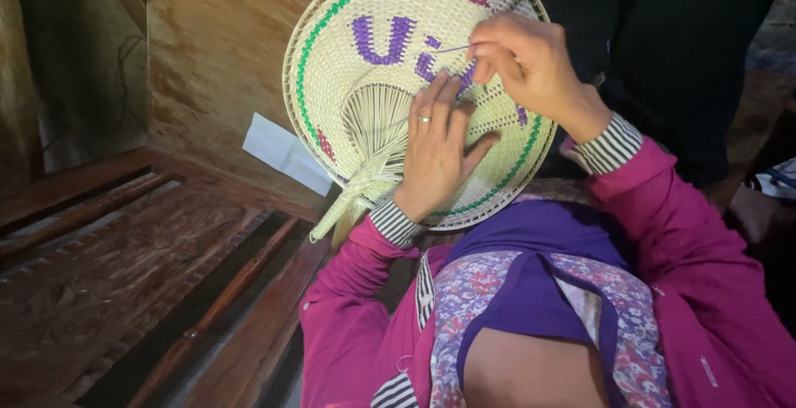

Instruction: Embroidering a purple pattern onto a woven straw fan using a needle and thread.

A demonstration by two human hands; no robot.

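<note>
Pressing flat and open on woven fan (365, 93), left hand (435, 155); right hand (522, 64) pinches purple strip (452, 48). White paper (286, 153) lies beyond fan's edge.

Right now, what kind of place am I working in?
Probably a home or small craft space: a carved wooden bench beside you, a worn wall behind, and a half-woven fan in your hands.
</note>
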